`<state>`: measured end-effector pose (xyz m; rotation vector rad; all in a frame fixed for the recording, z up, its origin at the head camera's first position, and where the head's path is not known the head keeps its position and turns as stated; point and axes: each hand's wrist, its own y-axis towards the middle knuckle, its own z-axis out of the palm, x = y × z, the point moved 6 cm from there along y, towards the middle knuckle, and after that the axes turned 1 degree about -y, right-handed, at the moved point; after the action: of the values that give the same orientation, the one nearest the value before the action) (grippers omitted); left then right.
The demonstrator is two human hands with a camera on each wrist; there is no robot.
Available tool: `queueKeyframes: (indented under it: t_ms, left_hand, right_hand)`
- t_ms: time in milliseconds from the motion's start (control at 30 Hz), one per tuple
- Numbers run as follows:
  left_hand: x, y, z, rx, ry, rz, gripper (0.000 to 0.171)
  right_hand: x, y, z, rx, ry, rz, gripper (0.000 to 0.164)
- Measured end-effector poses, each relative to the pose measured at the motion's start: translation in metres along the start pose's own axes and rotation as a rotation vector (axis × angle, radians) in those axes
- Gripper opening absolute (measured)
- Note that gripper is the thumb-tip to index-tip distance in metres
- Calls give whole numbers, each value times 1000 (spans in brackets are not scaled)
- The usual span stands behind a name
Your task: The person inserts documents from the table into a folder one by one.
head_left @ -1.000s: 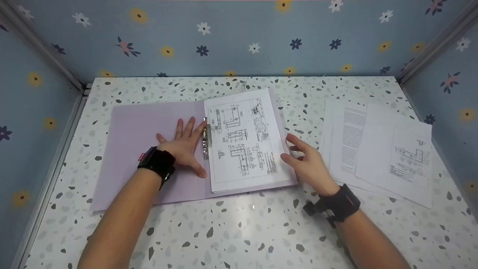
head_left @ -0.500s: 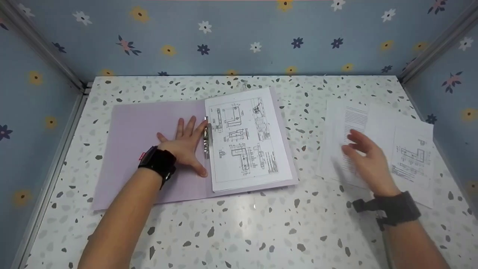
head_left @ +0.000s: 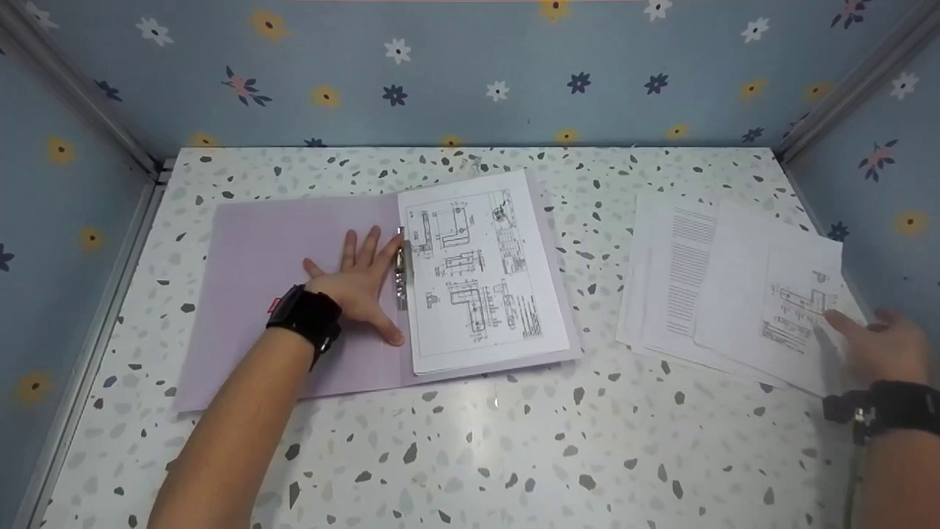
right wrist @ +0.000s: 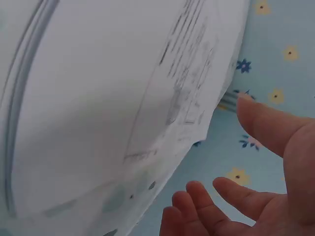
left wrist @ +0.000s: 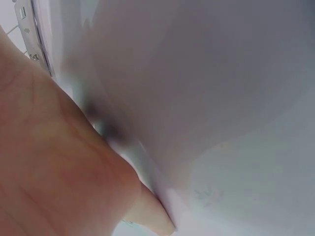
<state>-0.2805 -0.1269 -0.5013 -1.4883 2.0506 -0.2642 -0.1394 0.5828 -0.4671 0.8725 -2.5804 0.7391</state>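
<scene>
I have the left hand (head_left: pixel 352 290) spread wide on the left cover of the purple folder (head_left: pixel 257 250), fingers and thumb splayed and gripping nothing, its fingertips pointing toward the metal clip (head_left: pixel 402 275) at the spine. The folder lies opened out on the left and middle of the speckled table (head_left: pixel 514 455), and a drawing sheet (head_left: pixel 485 275) rests on its right cover, just beside the clip. Well apart from it, on the right of the table, I see loose papers (head_left: pixel 639 323) overlapping in a low fan: a sheet with printed lines (head_left: pixel 690 257) partly under a top sheet (head_left: pixel 742 272) that bears a small drawing. My right hand (head_left: pixel 888 349) is at the right edge of that top sheet. The right wrist view shows me its thumb and fingers well apart, nothing pinched between them; whether the thumb touches the paper I cannot tell.
</scene>
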Motion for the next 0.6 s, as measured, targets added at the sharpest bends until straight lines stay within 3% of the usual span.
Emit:
queueKeyframes:
  t_ms: [100, 267, 600]
  left_hand:
    - [0, -1, 0, 2, 0, 1, 162]
    - [-1, -2, -1, 2, -3, -2, 162]
    - [1, 0, 0, 15, 0, -11, 160]
  right_hand:
    - [-13, 4, 4, 30, -7, 59, 111]
    - [-19, 3, 10, 79, -59, 72, 118]
    - [-15, -6, 7, 63, -96, 47, 99]
